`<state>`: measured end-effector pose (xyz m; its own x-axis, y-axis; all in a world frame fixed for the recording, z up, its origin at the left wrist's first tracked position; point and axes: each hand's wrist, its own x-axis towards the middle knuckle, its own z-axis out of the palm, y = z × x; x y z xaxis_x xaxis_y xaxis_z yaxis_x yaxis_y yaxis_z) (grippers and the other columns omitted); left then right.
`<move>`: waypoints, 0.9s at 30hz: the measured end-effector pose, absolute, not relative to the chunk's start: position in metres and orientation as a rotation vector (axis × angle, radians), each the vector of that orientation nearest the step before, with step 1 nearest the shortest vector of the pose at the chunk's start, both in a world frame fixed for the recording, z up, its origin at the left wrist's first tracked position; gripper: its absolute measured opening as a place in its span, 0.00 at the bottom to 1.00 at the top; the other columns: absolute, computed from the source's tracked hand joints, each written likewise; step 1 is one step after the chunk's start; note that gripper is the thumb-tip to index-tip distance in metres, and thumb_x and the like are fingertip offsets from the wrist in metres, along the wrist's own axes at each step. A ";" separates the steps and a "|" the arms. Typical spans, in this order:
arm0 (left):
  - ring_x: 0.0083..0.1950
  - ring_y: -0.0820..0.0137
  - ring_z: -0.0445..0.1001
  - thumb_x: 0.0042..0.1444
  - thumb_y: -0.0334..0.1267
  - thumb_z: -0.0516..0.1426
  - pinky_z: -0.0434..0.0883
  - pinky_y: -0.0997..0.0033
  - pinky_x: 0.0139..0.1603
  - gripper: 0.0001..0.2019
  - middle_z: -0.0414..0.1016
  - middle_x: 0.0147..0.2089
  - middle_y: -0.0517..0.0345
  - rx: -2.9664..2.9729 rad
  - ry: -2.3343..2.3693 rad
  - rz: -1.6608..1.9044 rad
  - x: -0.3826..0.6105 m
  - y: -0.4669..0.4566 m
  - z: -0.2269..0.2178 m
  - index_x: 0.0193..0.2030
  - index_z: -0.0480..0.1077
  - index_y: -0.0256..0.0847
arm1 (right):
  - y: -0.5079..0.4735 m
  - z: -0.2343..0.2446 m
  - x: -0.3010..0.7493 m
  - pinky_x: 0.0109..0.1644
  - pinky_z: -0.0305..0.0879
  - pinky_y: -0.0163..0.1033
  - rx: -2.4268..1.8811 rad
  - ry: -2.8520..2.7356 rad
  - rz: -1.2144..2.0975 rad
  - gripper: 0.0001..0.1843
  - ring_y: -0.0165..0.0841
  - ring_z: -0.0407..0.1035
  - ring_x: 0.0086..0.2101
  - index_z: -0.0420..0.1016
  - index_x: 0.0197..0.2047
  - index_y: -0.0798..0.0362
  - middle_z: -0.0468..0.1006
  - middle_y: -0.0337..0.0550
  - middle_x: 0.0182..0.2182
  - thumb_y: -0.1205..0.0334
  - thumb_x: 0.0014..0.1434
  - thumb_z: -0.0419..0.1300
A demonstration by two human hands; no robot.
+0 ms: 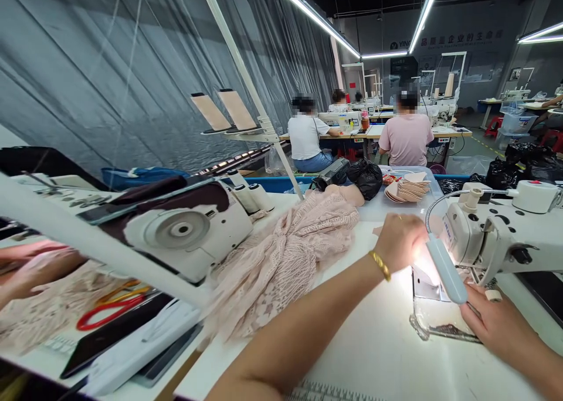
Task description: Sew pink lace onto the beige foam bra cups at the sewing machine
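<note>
My left hand (399, 241), with a gold bracelet on the wrist, reaches to the needle area of the white sewing machine (497, 237); its fingers curl away into the lamp glare, so what they hold is hidden. My right hand (497, 325) rests on the white table (378, 342) under the machine's lamp arm (446, 267), beside a clear plastic plate (433, 322); its fingertips are covered by the machine. A heap of pale pink lace fabric (281, 260) lies to the left of my left arm.
A second sewing machine (185, 228) stands at left, with red-handled scissors (109, 310), a dark phone and a ruler before it. Stacked beige bra cups (407, 189) and black bags (367, 177) sit behind. Two people sew at tables beyond. Grey curtain on the left.
</note>
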<state>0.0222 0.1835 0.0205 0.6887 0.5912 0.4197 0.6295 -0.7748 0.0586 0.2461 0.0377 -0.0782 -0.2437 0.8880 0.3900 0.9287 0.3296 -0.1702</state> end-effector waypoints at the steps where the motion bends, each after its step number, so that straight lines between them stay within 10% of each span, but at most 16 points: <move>1: 0.55 0.59 0.76 0.70 0.35 0.52 0.67 0.57 0.54 0.11 0.80 0.52 0.49 -2.777 -1.166 -0.656 0.027 0.196 0.028 0.48 0.76 0.41 | 0.038 -0.081 0.248 0.43 0.76 0.47 -1.603 -2.177 -0.131 0.22 0.47 0.79 0.48 0.72 0.64 0.41 0.83 0.46 0.51 0.58 0.71 0.49; 7: 0.44 0.65 0.78 0.68 0.48 0.59 0.75 0.59 0.49 0.16 0.78 0.45 0.52 -2.814 -1.725 -0.461 0.073 0.235 0.035 0.48 0.74 0.34 | 0.043 -0.091 0.260 0.42 0.77 0.46 -1.583 -2.229 -0.073 0.22 0.45 0.80 0.45 0.70 0.67 0.39 0.83 0.47 0.47 0.55 0.72 0.51; 18: 0.33 0.66 0.73 0.63 0.32 0.52 0.69 0.68 0.35 0.19 0.70 0.33 0.64 -2.576 -1.936 -0.930 -0.038 0.185 0.057 0.60 0.58 0.46 | 0.041 -0.076 0.248 0.43 0.74 0.47 -1.570 -2.192 -0.041 0.20 0.45 0.78 0.45 0.75 0.60 0.44 0.83 0.47 0.51 0.56 0.74 0.47; 24: 0.55 0.56 0.70 0.54 0.25 0.59 0.65 0.51 0.58 0.15 0.73 0.56 0.48 -2.602 -1.103 -0.662 -0.060 0.106 -0.031 0.46 0.72 0.43 | 0.041 -0.076 0.246 0.42 0.72 0.47 -1.580 -2.170 -0.015 0.20 0.45 0.76 0.43 0.77 0.58 0.44 0.83 0.45 0.45 0.56 0.73 0.47; 27: 0.50 0.62 0.71 0.59 0.23 0.56 0.65 0.57 0.57 0.08 0.76 0.49 0.53 -2.799 -0.712 -0.449 -0.042 0.104 -0.035 0.35 0.69 0.41 | 0.040 -0.073 0.244 0.42 0.71 0.45 -1.573 -2.161 -0.028 0.19 0.44 0.74 0.42 0.77 0.57 0.44 0.82 0.44 0.43 0.57 0.73 0.48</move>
<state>-0.0420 0.1038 -0.0347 0.8361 0.4280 0.3432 0.4944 -0.8589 -0.1334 0.2440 0.0402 -0.0729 -0.2369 0.8956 0.3764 0.9049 0.3444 -0.2499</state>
